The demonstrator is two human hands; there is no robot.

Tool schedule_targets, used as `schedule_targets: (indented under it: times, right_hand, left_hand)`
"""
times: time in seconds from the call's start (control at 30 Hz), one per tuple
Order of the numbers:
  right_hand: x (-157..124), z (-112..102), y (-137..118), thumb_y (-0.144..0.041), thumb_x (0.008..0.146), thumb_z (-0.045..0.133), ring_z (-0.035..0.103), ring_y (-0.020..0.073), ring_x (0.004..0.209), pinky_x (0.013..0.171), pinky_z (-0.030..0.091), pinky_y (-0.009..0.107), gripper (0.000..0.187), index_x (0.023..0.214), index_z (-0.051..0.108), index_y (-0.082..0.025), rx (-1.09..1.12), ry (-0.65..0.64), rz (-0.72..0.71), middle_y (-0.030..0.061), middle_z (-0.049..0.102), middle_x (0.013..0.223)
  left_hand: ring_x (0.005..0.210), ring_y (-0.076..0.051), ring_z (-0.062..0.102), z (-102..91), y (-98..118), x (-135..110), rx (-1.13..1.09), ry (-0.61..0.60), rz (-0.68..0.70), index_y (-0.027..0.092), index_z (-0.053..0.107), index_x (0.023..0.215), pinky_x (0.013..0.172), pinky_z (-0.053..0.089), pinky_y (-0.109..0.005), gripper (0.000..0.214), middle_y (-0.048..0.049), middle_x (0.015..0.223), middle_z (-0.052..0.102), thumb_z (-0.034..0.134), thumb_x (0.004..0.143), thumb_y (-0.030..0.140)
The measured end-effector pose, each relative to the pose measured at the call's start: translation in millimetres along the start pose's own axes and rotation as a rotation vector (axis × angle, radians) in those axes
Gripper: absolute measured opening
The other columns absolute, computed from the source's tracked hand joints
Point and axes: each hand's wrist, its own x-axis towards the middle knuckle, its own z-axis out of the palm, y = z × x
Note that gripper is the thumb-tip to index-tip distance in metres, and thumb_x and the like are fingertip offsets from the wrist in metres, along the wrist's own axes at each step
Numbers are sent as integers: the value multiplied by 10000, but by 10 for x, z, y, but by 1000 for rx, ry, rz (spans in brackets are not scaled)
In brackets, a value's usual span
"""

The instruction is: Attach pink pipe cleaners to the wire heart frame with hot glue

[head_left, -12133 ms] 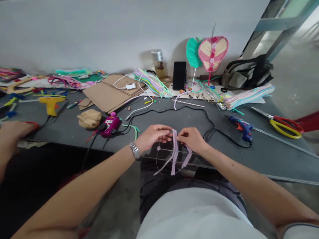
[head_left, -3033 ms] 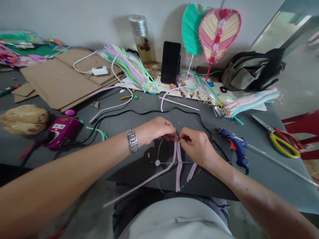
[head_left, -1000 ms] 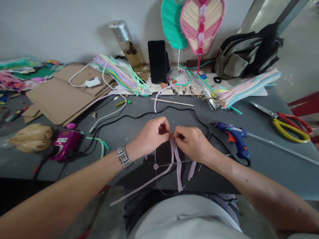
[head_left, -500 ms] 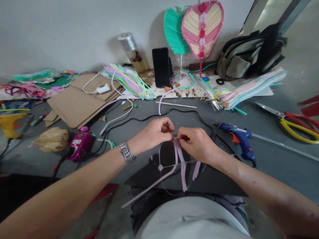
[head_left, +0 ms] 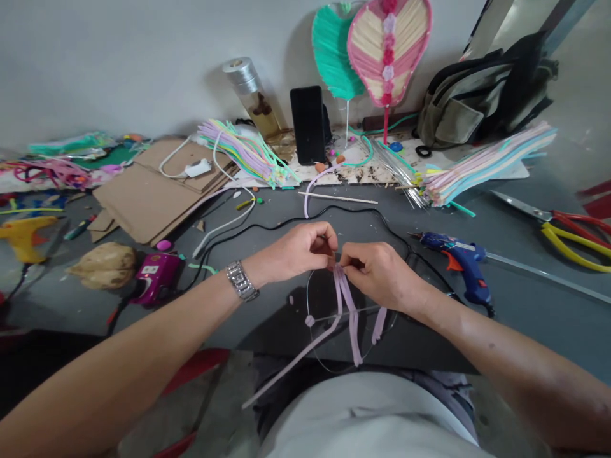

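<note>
Both hands meet over the front of the table at the top of a thin wire ring (head_left: 308, 298) with a straight bar across it. My left hand (head_left: 310, 253), a metal watch at its wrist, is closed in a pinch on the top end of the lilac pipe cleaners (head_left: 353, 334). Close beside it, my right hand (head_left: 377, 270) pinches the same strands, its fingertips hiding where they join the wire. One long lilac tail hangs down to the lower left over the table edge. A short lilac strip (head_left: 379, 326) sits on the ring's right side.
A blue glue gun (head_left: 463, 257) and scissors (head_left: 548, 219) lie right; a purple device (head_left: 155, 277) and yellow glue gun (head_left: 28, 235) left. A black cable (head_left: 281, 224) crosses behind my hands. Further back stand a phone (head_left: 308, 125), bottle (head_left: 258, 105) and pipe-cleaner bundles (head_left: 491, 166).
My hands keep the same pinch at the top of the wire ring. The long lilac tail's free end has shifted slightly right and down, and the whole view has moved a little.
</note>
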Motion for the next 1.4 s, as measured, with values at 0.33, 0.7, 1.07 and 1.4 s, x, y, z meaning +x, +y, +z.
schedule_targets:
  times: [0.33,0.7,1.07,1.4]
  right_hand:
    - [-10,-5,25,-53,761,507,324,92,559,594,208,273,165,674,503,-194,-11,-20,-26,-58,431,599]
    - [-2,-32,53,-78,768,523,366,93,558,586,215,267,139,687,547,-188,-19,-4,-2,-49,470,600]
    - [-9,-58,5,-76,791,542,367,88,553,586,211,267,150,693,569,-186,-25,11,3,-58,468,591]
    - [-10,-34,27,-74,771,521,348,95,554,589,211,274,143,688,553,-185,-66,-1,2,-51,460,596]
  left_hand:
    - [692,-134,659,13,-42,55,12,-25,13,189,511,840,639,477,-246,227,12,754,680,628,672,91]
    - [731,-152,662,183,39,-67,323,197,104,198,539,941,689,475,-276,244,12,784,692,597,737,77]
    - [684,-137,680,198,-32,-96,34,247,-38,170,605,951,643,480,-239,225,11,727,717,628,737,106]
    - [665,-116,619,292,-21,-53,323,335,184,195,515,839,631,449,-239,256,42,741,646,634,674,39]
